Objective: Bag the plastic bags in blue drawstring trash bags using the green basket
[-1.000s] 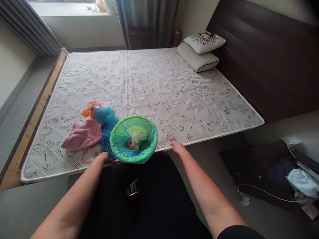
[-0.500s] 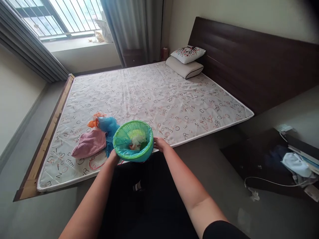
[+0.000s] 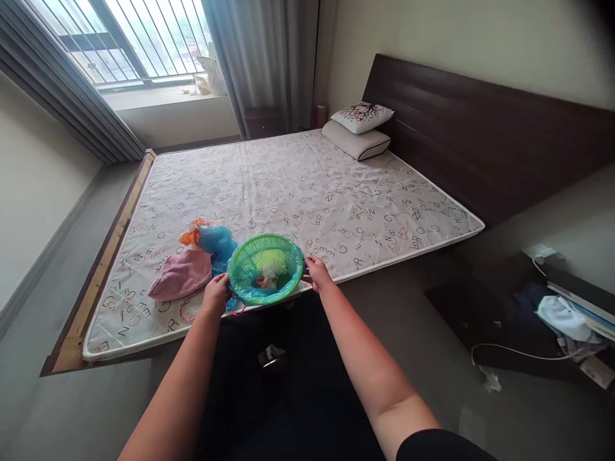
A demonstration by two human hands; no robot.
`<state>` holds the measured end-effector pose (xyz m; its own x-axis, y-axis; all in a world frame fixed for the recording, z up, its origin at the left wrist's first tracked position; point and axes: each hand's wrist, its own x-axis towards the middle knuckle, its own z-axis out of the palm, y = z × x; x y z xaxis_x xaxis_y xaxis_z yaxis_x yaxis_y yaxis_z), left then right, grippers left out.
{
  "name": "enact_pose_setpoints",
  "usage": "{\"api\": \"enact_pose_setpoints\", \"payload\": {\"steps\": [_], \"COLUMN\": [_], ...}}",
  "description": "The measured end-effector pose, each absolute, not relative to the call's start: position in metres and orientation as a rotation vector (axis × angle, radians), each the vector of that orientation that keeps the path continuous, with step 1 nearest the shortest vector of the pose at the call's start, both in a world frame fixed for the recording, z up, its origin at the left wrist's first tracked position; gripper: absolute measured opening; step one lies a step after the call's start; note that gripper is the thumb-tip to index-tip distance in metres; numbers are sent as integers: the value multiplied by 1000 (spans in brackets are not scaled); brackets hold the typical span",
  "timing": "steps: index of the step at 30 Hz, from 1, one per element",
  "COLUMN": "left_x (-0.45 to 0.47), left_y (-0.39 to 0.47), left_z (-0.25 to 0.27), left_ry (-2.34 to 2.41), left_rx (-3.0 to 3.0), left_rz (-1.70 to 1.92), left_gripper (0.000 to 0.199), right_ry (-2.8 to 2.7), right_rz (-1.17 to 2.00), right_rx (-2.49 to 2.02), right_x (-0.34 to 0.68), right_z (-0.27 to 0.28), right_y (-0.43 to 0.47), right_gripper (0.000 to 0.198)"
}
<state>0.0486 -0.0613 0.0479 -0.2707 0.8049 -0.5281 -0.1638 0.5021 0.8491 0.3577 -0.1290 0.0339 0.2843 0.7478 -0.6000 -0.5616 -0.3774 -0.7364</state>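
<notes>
A green plastic basket (image 3: 266, 243) lined with a thin blue bag (image 3: 250, 296) is held up at the near edge of the mattress (image 3: 288, 192). Crumpled whitish waste (image 3: 271, 272) lies in its bottom. My left hand (image 3: 217, 292) grips the rim on the left, fingers curled at the bag's edge. On the opposite side my right hand (image 3: 316, 272) holds the rim with thumb and fingers; some fingertips are hidden behind it. Left of the basket lie a pink cloth (image 3: 181, 275), a blue plastic bag (image 3: 217, 242) and an orange plastic bag (image 3: 195, 232).
Two pillows (image 3: 358, 137) are stacked by the dark headboard (image 3: 461, 134). To the right stands a dark low cabinet (image 3: 461, 301) with a white cloth (image 3: 563, 317) and a cable (image 3: 519, 356). A wooden bed frame edge (image 3: 108, 256) borders the left side.
Both hands have shifted up along the basket's sides to its rim. The blue bag now covers more of the rim. The camera view has tilted slightly up.
</notes>
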Motion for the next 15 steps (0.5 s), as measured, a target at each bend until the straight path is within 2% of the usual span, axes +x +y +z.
{"api": "enact_pose_setpoints", "payload": {"steps": [2,7,15], "left_x": [54,57,49], "left_y": [-60,-74,-87], "left_z": [58,73,94], "left_ry": [1541,1526,1551], "left_rx": [534,487,529], "left_rz": [1058,1015,1143], "left_gripper": [20,16,29], "right_ry": [-222,-229,-148], "right_rz": [1411,1401,1121], "right_rx": [-1341,-1335,-1404], "right_x": [354,347,327], "right_z": [41,46,40], "right_y": [-130,-138,-144], "right_gripper": [16,32,29]}}
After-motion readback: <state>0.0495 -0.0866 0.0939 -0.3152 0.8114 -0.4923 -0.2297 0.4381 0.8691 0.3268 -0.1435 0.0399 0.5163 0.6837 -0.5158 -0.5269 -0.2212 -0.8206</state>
